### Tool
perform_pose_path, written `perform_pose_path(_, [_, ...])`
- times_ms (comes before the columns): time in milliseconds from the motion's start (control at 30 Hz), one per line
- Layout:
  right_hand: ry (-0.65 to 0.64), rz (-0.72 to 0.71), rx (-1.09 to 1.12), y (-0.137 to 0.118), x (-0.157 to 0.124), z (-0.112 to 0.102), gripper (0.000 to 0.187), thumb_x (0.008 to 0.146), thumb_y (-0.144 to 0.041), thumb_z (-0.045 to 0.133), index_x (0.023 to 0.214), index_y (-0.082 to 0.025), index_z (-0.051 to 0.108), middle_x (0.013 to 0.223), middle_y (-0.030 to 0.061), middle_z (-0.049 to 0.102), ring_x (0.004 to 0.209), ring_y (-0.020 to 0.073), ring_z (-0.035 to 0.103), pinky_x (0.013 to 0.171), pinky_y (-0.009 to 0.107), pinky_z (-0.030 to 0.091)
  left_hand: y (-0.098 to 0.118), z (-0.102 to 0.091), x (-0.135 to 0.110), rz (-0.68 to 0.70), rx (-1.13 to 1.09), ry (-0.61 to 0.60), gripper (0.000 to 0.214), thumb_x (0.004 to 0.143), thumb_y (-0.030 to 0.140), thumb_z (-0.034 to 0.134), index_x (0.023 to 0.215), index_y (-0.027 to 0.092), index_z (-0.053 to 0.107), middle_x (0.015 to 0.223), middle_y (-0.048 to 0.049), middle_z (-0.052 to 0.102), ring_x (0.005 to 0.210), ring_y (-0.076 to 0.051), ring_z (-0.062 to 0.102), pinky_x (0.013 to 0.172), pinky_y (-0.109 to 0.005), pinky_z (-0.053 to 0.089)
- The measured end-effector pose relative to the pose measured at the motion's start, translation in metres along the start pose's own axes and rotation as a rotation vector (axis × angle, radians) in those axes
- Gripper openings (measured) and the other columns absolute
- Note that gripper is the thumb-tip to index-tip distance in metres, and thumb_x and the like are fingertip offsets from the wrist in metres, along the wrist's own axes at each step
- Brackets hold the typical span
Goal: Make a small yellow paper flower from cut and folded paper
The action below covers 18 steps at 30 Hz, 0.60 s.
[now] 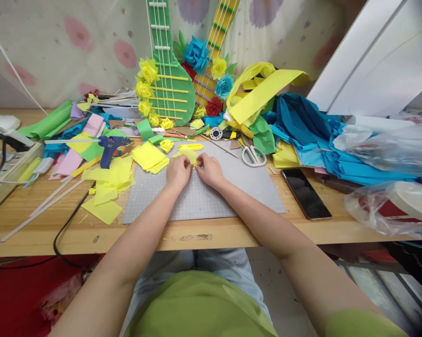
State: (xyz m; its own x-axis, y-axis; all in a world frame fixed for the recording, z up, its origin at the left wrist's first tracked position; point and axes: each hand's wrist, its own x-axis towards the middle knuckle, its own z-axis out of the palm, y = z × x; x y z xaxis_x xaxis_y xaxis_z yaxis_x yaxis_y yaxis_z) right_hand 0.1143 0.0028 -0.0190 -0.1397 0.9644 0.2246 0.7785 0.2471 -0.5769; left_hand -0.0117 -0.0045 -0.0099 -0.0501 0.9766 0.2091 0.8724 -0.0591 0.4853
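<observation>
Over the grey cutting mat (155, 199), my left hand (178, 172) and my right hand (209, 170) meet with fingertips almost touching. Both are closed in a pinch on a small piece of yellow crepe paper (189, 153); part of it is hidden by the fingers. Just behind lies a folded yellow strip (191, 146). A yellow paper flower (166, 145) sits beyond my left hand, beside a stack of yellow paper squares (149, 157). To the right of my right hand rest white-handled scissors (253, 156).
A blue glue gun (112, 148) and loose yellow sheets (104, 210) lie left. A phone (305, 193) is at right, near blue crepe paper (302, 121) and a bagged tub (396, 206). Behind stand a green paper instrument (172, 93) and a yellow one (220, 28). A black cable (65, 224) crosses the table edge.
</observation>
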Motion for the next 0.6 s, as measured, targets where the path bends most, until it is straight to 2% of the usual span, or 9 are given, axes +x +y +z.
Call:
perform_pose_path(100, [-0.017, -0.003, 0.006, 0.0005, 0.0001, -0.0004, 0.018, 0.075, -0.02, 0.052, 0.093, -0.021, 0.051, 0.085, 0.0032, 0.064, 0.082, 0.02, 0.052, 0.078, 0.036, 0.038, 0.0008, -0.0025, -0.0008, 0.044, 0.076, 0.008, 0.01, 0.077, 0.03, 0.054, 0.075, 0.021, 0.059, 0.087, -0.0053, 0.06, 0.093, -0.022, 0.048, 0.082, -0.033, 0.039])
perform_pose_path(367, [-0.036, 0.0, 0.007, 0.0005, -0.0008, -0.0018, 0.02, 0.074, -0.016, 0.051, 0.094, -0.02, 0.051, 0.087, 0.0034, 0.064, 0.083, 0.0202, 0.052, 0.079, 0.036, 0.038, 0.0034, -0.0047, -0.0035, 0.065, 0.139, 0.023, 0.02, 0.074, 0.039, 0.055, 0.079, 0.021, 0.061, 0.095, -0.0093, 0.055, 0.1, -0.028, 0.043, 0.086, -0.039, 0.035])
perform_pose_path(467, [-0.039, -0.005, 0.014, 0.0009, -0.0014, -0.0025, 0.02, 0.074, -0.015, 0.05, 0.094, -0.02, 0.051, 0.088, 0.0031, 0.065, 0.084, 0.0204, 0.052, 0.08, 0.036, 0.038, 0.0032, -0.0043, -0.0041, 0.046, 0.139, 0.014, 0.017, 0.074, 0.036, 0.056, 0.082, 0.021, 0.061, 0.097, -0.0094, 0.054, 0.102, -0.028, 0.042, 0.087, -0.039, 0.034])
perform_pose_path(600, [-0.039, -0.016, 0.017, 0.001, -0.0019, -0.0037, 0.021, 0.074, -0.013, 0.048, 0.093, -0.021, 0.052, 0.088, 0.0033, 0.064, 0.083, 0.0204, 0.052, 0.08, 0.036, 0.038, 0.0012, -0.0065, -0.0048, 0.029, 0.143, 0.021, 0.012, 0.074, 0.023, 0.052, 0.082, 0.022, 0.061, 0.096, -0.0086, 0.055, 0.1, -0.027, 0.044, 0.086, -0.039, 0.036])
